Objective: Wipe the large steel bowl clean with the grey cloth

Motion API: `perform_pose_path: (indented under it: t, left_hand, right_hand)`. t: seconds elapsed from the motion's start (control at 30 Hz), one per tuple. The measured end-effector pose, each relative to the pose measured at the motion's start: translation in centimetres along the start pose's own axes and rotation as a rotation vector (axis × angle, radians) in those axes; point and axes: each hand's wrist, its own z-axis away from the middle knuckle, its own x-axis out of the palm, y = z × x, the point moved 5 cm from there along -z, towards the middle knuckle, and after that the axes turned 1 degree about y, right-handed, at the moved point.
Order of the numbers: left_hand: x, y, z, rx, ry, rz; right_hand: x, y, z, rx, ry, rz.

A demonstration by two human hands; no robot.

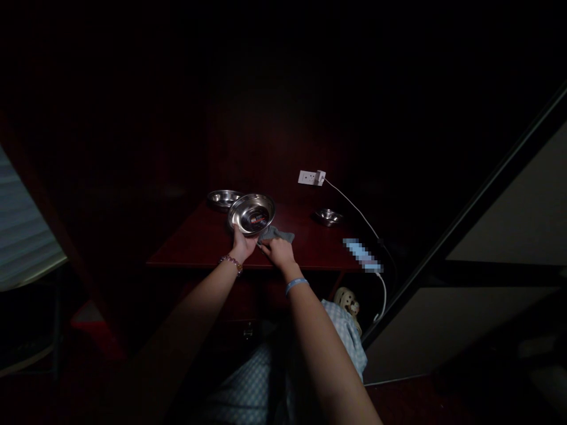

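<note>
A shiny metal bowl is held tilted above the desk, its inside facing me. My left hand grips it at the lower left, thumb over the rim and fingers beneath. Just right of it, my right hand is closed on a grey cloth, close to the bowl's lower edge; whether the cloth touches the bowl I cannot tell. Behind the held bowl, partly covered by it, a second metal bowl rests on the desk. A smaller metal bowl sits farther right.
The dark red desk ends at a front edge near my wrists. On the back wall is a white socket with a plugged-in charger. Its white cable runs down the right side, near a blurred-out bluish object. A pale clog shows below.
</note>
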Motion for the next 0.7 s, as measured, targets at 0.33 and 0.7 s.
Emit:
perform_pose_path:
  t: [0.33, 0.7]
  left_hand:
    - [-0.2, 0.3, 0.1, 0.014, 0.050, 0.009]
    - [0.1, 0.3, 0.8, -0.007, -0.069, -0.033]
  right_hand:
    - [-0.8, 0.3, -0.3, 0.014, -0.014, -0.011]
    - [-0.9, 3.5, -0.6, 0.314, 0.237, -0.401]
